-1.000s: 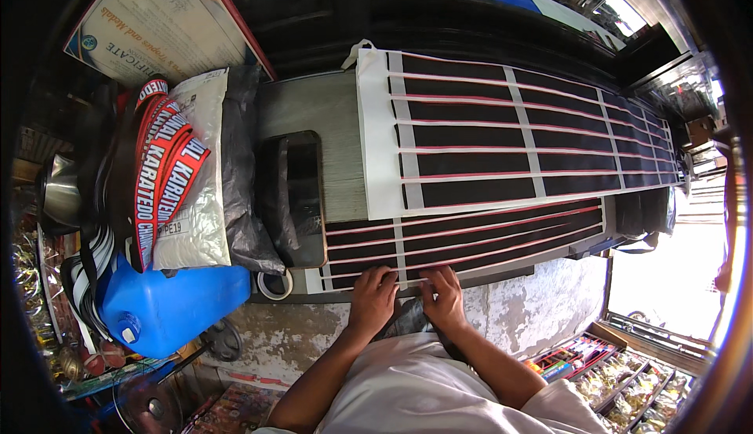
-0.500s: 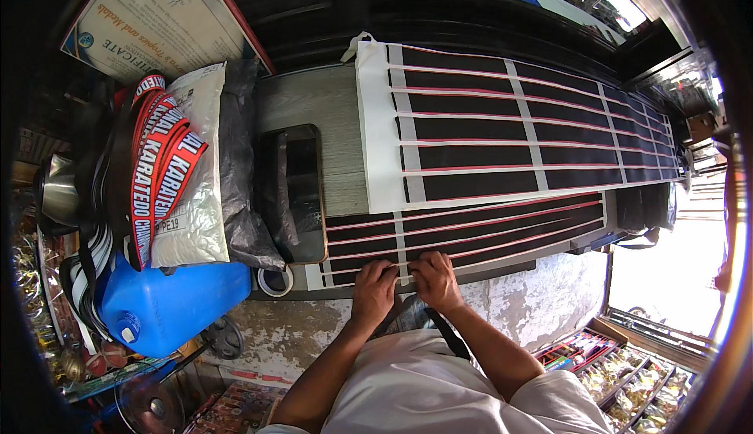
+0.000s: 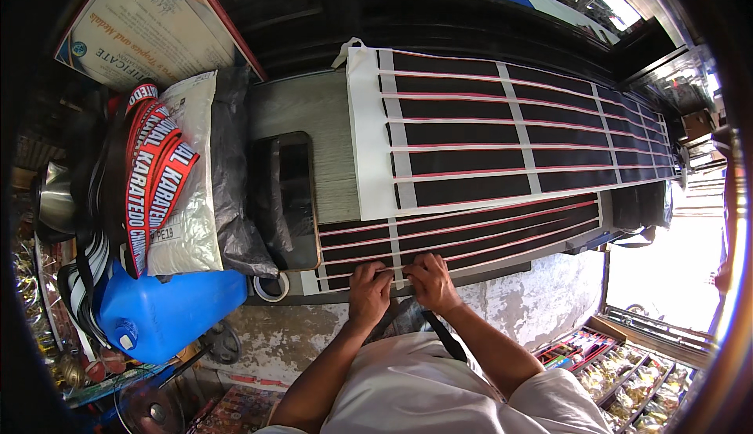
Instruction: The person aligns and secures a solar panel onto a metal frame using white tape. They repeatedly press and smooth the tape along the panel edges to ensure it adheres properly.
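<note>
Near the table's front edge lies the lower striped sheet point(image 3: 463, 239), black panels with thin red-and-white lines and a grey cross band. My left hand point(image 3: 369, 296) is closed at its near edge, left of the cross band, fingertips bent onto the outermost pale strip. Just right of the band, my right hand point(image 3: 433, 283) pinches the same edge. The small piece between the fingertips is mostly covered by my fingers. Overlapping the far part of this sheet is a larger striped sheet point(image 3: 463, 147) of the same pattern, with a white border at its left end.
Left of the sheets lie a dark glass-like panel point(image 3: 304, 198), a tape roll point(image 3: 285, 286) and a grey-white plastic package point(image 3: 196, 222) with red printed ribbon point(image 3: 169, 167) over it. A blue jug point(image 3: 172, 312) stands below. A framed certificate point(image 3: 141, 26) leans behind.
The whole view has shifted slightly, with the table's things a little further left and lower. Both hands stay at the sheet's near edge, their fingers only slightly moved.
</note>
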{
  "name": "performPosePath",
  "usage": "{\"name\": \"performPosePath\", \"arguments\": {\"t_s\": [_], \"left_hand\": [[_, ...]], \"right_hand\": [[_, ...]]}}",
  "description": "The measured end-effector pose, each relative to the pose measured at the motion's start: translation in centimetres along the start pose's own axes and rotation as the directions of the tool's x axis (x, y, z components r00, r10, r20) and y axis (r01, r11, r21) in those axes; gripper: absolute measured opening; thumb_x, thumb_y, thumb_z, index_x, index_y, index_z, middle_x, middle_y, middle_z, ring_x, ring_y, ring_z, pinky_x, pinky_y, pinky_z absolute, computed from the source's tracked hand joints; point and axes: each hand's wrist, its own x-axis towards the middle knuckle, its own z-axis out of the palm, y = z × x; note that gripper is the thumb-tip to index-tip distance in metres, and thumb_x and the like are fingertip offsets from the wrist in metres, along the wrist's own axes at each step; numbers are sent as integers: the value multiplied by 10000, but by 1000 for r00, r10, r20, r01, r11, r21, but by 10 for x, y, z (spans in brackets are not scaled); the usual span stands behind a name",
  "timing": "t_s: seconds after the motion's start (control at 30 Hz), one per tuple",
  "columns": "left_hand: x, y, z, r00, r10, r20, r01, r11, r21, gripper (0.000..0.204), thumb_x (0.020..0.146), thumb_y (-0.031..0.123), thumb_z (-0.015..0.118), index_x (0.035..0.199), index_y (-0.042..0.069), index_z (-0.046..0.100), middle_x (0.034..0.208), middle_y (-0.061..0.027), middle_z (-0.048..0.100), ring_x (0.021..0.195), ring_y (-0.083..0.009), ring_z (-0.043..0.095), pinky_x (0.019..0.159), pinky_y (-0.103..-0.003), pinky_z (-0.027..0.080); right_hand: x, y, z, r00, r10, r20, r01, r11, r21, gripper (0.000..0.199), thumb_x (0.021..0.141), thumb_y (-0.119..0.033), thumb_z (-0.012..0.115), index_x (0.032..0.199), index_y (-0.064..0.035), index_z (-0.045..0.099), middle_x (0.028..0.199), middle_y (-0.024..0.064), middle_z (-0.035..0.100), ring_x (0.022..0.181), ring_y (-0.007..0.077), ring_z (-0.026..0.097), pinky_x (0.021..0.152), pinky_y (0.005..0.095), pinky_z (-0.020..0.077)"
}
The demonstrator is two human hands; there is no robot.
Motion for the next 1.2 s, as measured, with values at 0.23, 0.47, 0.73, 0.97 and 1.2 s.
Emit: {"name": "performPosePath", "arguments": {"t_s": [0.23, 0.47, 0.73, 0.97, 1.2], "left_hand": [[0, 0, -2, 1000, -2, 29, 2, 1000, -5, 269, 891, 82, 815, 1157, 97, 778, 1181, -83, 656, 1115, -332, 632, 948, -493, 524], [0, -1, -6, 998, 25, 65, -28, 999, 39, 302, 931, 135, 792, 1230, 101, 757, 1212, -64, 646, 1138, -305, 613, 963, -474, 513], [3, -10, -12, 991, 79, 106, -80, 997, 8, 326, 910, 78, 786, 1235, 96, 764, 1199, -41, 655, 1144, -291, 627, 962, -456, 527], [1, -9, -12, 985, 133, 111, -141, 987, 75, 349, 897, 71, 790, 1243, 97, 766, 1214, -39, 650, 1160, -276, 626, 961, -455, 532], [0, -5, -14, 980, 143, 135, -163, 975, 152, 351, 905, 81, 752, 1255, 101, 762, 1207, -36, 646, 1166, -272, 625, 975, -461, 527]], "right_hand": [[1, -1, -1, 1000, 24, 5, -24, 999, 28, 265, 846, -42, 794, 1104, -100, 782, 1076, 106, 626, 995, 350, 620, 910, 492, 511], [0, -2, -1, 1000, 4, 4, -3, 1000, -22, 339, 870, -46, 767, 1204, -89, 731, 1112, 128, 611, 1032, 376, 603, 928, 507, 508], [-3, -6, -3, 1000, 0, -17, -2, 995, -102, 368, 850, -23, 789, 1207, -98, 738, 1143, 141, 589, 1045, 385, 588, 945, 509, 510], [-8, 1, -4, 998, -60, 34, 63, 995, -83, 371, 834, 14, 753, 1190, -93, 762, 1125, 140, 607, 1044, 381, 603, 936, 501, 522], [-9, 6, -5, 997, -78, -10, 78, 995, -60, 467, 748, 86, 669, 1175, -74, 771, 1104, 139, 620, 1015, 373, 616, 929, 489, 536]]}}
